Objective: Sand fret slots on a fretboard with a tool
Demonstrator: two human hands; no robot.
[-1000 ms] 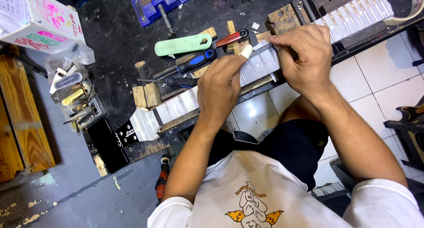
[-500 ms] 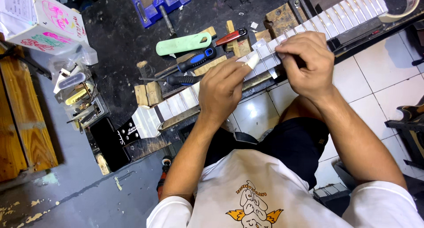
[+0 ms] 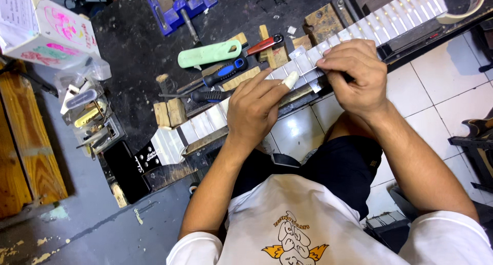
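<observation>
Dark, gritty counter (image 3: 128, 49); guitar neck (image 3: 308, 65) lies diagonally across its front edge, frets masked with pale tape. Left hand (image 3: 257, 108) flat on the neck, fingers extended, pressing. Right hand (image 3: 354, 77) curled, pinching a tape strip at the fretboard. Both have shifted slightly toward the body end since before. Green-handled tool (image 3: 208, 53), blue-handled screwdriver (image 3: 226, 72) just behind.

A white cardboard box (image 3: 38, 26) sits tilted at the far left corner of the dark worktop (image 3: 128, 44), printed with pink drawings and a pale paper label on its top face. Nearer, at the worktop's left edge, a small black plate (image 3: 146, 159) carries a white printed label. No screens or signs show.
</observation>
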